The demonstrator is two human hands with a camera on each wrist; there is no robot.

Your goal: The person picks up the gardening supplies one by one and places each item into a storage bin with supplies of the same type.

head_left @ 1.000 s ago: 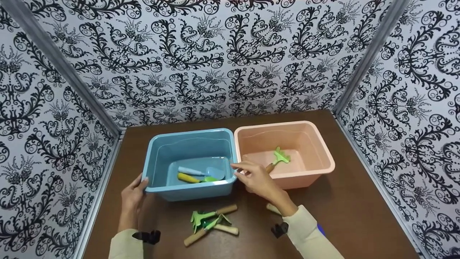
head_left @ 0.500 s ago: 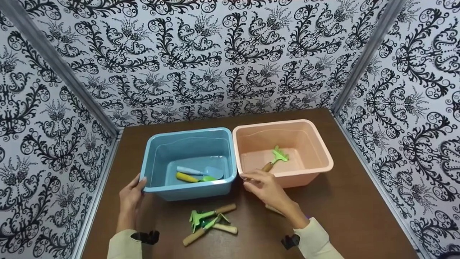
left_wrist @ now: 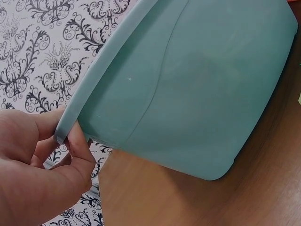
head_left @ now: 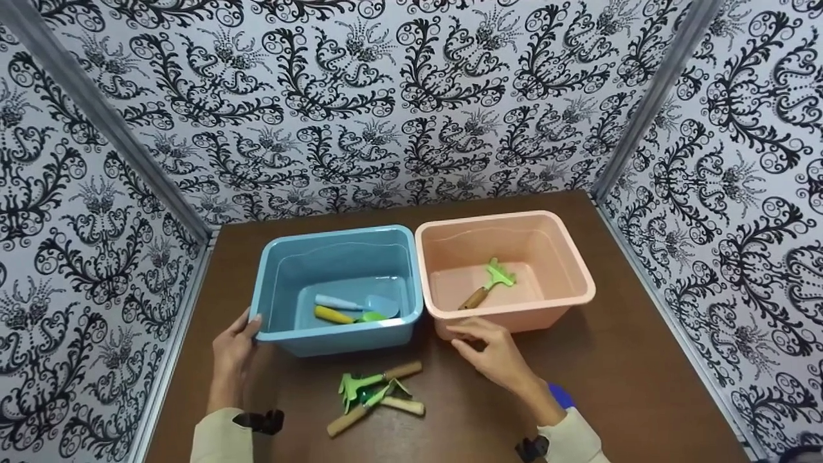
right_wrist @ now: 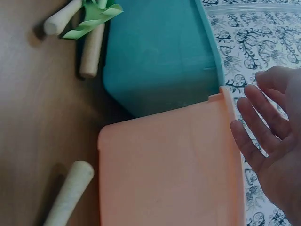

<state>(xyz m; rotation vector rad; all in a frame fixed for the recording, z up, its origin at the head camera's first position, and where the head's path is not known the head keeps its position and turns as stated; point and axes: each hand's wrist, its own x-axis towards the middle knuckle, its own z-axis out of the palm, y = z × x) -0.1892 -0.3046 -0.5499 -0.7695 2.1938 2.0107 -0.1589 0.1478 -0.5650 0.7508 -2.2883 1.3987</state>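
Observation:
My left hand [head_left: 233, 350] grips the front left corner of the blue plastic tub [head_left: 347, 339]; in the left wrist view its thumb and fingers [left_wrist: 81, 149] pinch the rim. My right hand [head_left: 498, 360] holds nothing and hovers by the front left corner of the peach tub [head_left: 540, 319], its fingers spread and slightly bent in the right wrist view. Inside the blue tub lie a light blue trowel [head_left: 382, 306] and a yellow-handled tool [head_left: 333, 314] with a green head. A green hand rake [head_left: 499, 275] with a wooden handle leans in the peach tub.
In front of the blue tub is a pile with a green hand rake [head_left: 352, 388] and other wooden-handled garden tools. A pale wooden handle [right_wrist: 70, 193] lies beside the peach tub. Something blue [head_left: 560, 395] shows behind my right forearm. Patterned walls [head_left: 411, 109] surround the brown table [head_left: 296, 418].
My right hand has moved from the blue tub's front right corner, rightward and toward me, to in front of the peach tub. My left hand stays on the blue rim.

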